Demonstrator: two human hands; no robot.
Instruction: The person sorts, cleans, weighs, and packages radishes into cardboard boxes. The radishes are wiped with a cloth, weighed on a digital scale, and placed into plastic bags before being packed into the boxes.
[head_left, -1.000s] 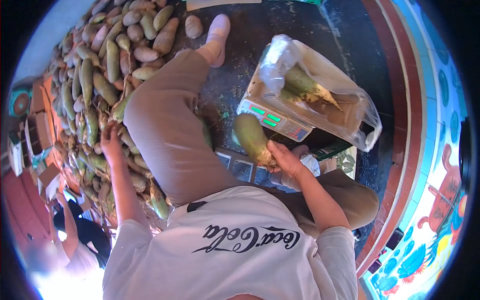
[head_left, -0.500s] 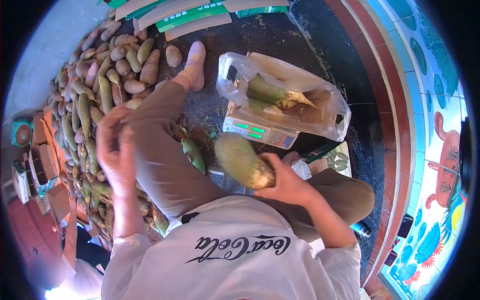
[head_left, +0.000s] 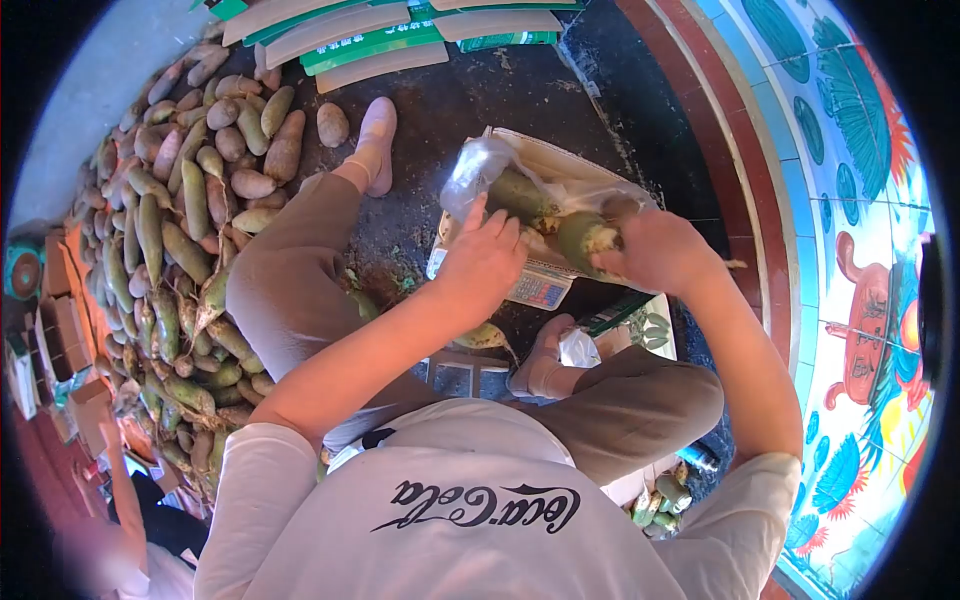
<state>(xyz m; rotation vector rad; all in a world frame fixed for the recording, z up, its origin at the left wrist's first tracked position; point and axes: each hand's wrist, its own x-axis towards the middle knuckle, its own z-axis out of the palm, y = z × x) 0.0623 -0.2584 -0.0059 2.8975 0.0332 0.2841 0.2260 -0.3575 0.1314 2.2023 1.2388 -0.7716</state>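
Note:
A cardboard box (head_left: 520, 146) lined with a clear plastic bag (head_left: 477, 172) rests on a digital scale (head_left: 537, 289). Green radishes (head_left: 519, 194) lie inside it. My right hand (head_left: 668, 249) is at the box's right side, its fingers around the pale end of a thick green radish (head_left: 582, 240). At the near left edge of the box is my left hand (head_left: 484, 262), its index finger stretched out against the bag and nothing visible in its grasp.
A large pile of green and reddish radishes (head_left: 190, 250) covers the floor on the left. Flattened green cartons (head_left: 375, 45) lie at the top. Another person's arm (head_left: 125, 490) shows at the lower left. More radishes (head_left: 672, 492) sit by my right knee.
My right hand has carried the thick radish up and right into the box. My left hand has moved from above my leg to the box's near edge.

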